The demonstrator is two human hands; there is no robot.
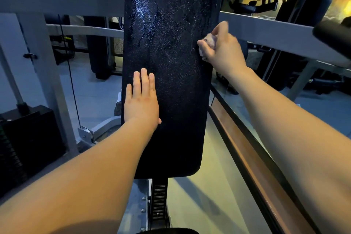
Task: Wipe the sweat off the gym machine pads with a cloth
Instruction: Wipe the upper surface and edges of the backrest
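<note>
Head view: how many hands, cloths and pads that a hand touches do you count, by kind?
Bare hands: 2, left hand, right hand
Crumpled pinkish cloth: 1
Long black textured vinyl pad: 1
Total: 4

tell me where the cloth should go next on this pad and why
Probably sweep the cloth leftward and up across the pad: the right hand grips it at the pad's right edge, while glistening wet streaks lie upper centre-left.

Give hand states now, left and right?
Left hand: open, fingers flat on the black pad.
Right hand: closed, gripping the cloth at the pad's right edge.
</note>
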